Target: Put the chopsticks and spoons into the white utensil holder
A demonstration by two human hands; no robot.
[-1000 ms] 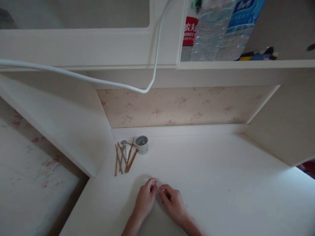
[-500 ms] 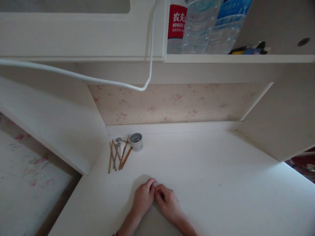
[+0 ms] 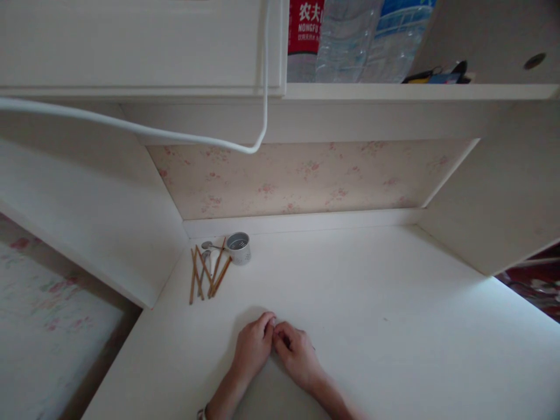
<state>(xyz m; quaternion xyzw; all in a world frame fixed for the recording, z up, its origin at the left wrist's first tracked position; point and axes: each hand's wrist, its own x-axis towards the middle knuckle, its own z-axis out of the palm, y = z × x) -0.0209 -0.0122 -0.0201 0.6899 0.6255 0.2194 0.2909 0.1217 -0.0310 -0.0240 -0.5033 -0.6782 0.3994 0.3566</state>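
My left hand (image 3: 252, 344) rests on the white tabletop (image 3: 350, 280), its fingers curled and closed. Against its fingertips lies my right hand (image 3: 297, 353), also closed, thumb bent toward the index finger. What either hand holds, if anything, is hidden; a tiny dark mark shows at the right hand's outer edge. Farther back on the left, apart from both hands, stands a grey perforated metal utensil holder (image 3: 239, 249). Beside it several wooden chopsticks (image 3: 221, 277) lie loosely crossed. Among them are a metal spoon (image 3: 207, 245) and a white spoon (image 3: 214, 260), partly covered.
A white cable (image 3: 210, 140) hangs across the upper left, in front of a cabinet door (image 3: 144, 52). Above the table, a shelf (image 3: 394, 91) bears a red-labelled bottle (image 3: 305, 35), clear plastic bottles (image 3: 345, 46) and small items. White side panels (image 3: 494, 181) flank the table.
The whole view has shifted slightly, with the scene now a little higher and to the left. Both hands keep almost the same pose on the table.
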